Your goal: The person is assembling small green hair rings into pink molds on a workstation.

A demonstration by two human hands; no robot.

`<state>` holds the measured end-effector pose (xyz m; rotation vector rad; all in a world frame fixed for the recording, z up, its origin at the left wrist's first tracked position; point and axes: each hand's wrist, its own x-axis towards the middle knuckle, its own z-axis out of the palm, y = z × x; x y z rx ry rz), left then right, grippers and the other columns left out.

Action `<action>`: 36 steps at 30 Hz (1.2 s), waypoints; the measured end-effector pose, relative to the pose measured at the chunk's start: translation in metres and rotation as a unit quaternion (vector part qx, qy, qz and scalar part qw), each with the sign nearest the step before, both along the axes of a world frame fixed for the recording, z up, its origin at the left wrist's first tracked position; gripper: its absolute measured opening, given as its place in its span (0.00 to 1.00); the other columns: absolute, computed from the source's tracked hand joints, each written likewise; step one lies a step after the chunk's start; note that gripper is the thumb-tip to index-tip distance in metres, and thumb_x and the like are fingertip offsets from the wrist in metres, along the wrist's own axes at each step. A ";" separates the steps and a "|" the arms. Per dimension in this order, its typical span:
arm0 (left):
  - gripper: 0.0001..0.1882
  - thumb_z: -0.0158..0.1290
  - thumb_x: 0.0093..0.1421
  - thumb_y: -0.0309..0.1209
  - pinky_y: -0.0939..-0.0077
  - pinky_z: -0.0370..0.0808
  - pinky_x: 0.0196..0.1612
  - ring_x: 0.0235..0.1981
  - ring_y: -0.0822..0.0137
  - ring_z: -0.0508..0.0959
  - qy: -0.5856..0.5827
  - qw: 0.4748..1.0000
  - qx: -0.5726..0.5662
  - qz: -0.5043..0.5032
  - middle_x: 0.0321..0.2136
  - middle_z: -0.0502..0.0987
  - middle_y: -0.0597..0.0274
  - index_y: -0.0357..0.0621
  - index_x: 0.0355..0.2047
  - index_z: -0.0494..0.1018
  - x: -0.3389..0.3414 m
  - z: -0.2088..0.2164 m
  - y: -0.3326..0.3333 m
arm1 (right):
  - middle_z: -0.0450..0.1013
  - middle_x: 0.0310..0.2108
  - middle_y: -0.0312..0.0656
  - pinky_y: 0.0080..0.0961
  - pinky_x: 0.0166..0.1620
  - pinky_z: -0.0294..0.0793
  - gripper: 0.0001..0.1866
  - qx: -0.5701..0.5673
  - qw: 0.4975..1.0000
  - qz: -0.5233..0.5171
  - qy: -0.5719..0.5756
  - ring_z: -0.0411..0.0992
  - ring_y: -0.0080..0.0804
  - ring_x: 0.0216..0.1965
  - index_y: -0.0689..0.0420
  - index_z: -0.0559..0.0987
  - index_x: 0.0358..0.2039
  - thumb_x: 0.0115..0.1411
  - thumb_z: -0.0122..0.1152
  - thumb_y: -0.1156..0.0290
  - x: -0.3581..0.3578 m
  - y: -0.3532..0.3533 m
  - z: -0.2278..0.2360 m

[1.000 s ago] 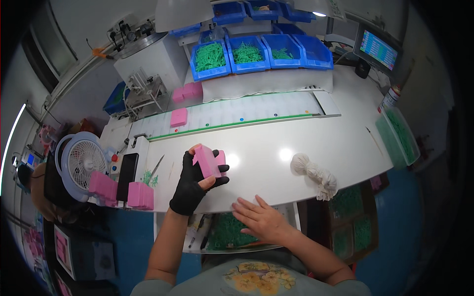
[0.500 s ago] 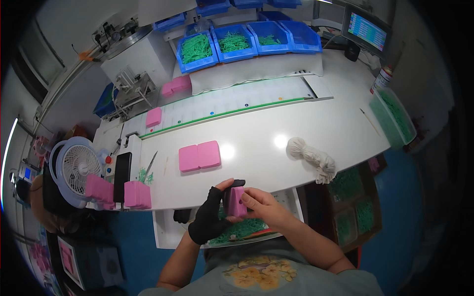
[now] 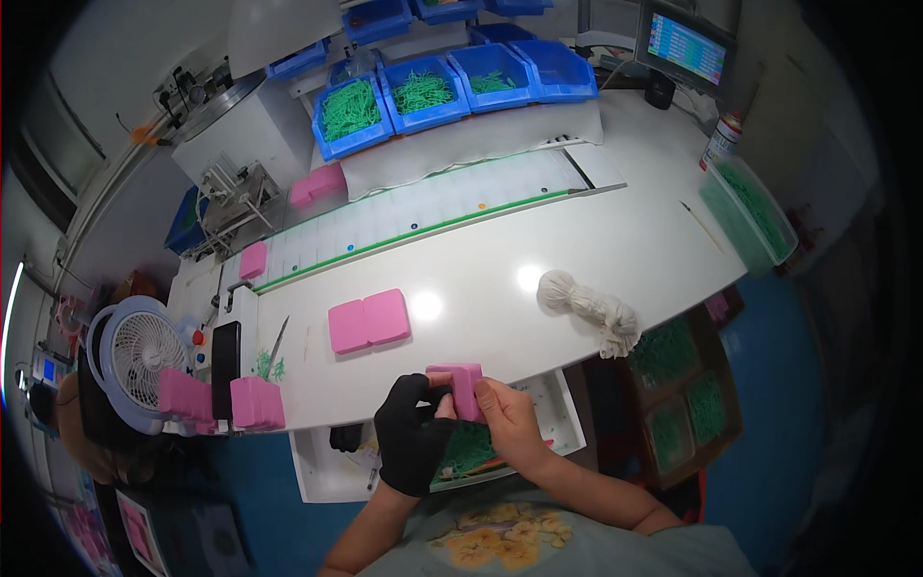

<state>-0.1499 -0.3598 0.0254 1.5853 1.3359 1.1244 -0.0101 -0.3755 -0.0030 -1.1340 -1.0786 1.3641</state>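
A pink block with rounded corners [image 3: 468, 392] is held up between my two hands, above the table's front edge and the pulled-out drawer [image 3: 315, 471]. My left hand [image 3: 413, 438], in a black glove with bare fingertips, grips its left side with bent fingers. My bare right hand [image 3: 516, 425] pinches the right side, thumb on the near face; its other fingers are mostly hidden behind the block. On the white table just beyond lie two more pink blocks [image 3: 369, 320] side by side. Green strands [image 3: 468, 452] fill part of the drawer beneath my hands.
Tweezers [image 3: 279, 338] and green scraps lie left, near stacked pink blocks [image 3: 256, 403] and a fan [image 3: 144, 356]. A belt [image 3: 385, 223] with a pink block [image 3: 253, 260] crosses behind. Blue bins [image 3: 423, 96] stand at the back, a cloth bundle [image 3: 588, 310] to the right.
My hands have turned the held block, and the left fingers have shifted their grip on it. The belt's coloured dots and its pink block have moved left. The whole view has shifted slightly.
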 end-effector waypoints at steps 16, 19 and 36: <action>0.27 0.67 0.48 0.25 0.73 0.78 0.44 0.40 0.66 0.78 0.018 0.996 0.089 -0.024 0.40 0.74 0.56 0.35 0.46 0.68 -0.002 0.000 0.003 | 0.70 0.46 0.44 0.27 0.52 0.70 0.19 0.013 0.964 0.075 0.255 0.69 0.28 0.48 0.58 0.65 0.52 0.64 0.57 0.66 0.002 0.022 -0.005; 0.25 0.63 0.52 0.23 0.75 0.77 0.43 0.38 0.67 0.78 -0.001 0.998 0.058 -0.015 0.38 0.76 0.56 0.33 0.49 0.68 -0.001 0.000 0.002 | 0.70 0.49 0.45 0.26 0.53 0.69 0.21 0.021 0.976 0.019 0.218 0.69 0.28 0.51 0.59 0.66 0.52 0.64 0.58 0.65 -0.003 0.018 -0.002; 0.20 0.57 0.57 0.25 0.77 0.77 0.36 0.31 0.70 0.80 -0.040 0.998 0.026 0.043 0.30 0.80 0.55 0.36 0.50 0.70 0.024 0.003 -0.008 | 0.77 0.28 0.50 0.27 0.31 0.75 0.16 0.200 0.946 -0.188 -0.171 0.79 0.38 0.28 0.66 0.70 0.49 0.63 0.53 0.73 -0.002 0.010 0.000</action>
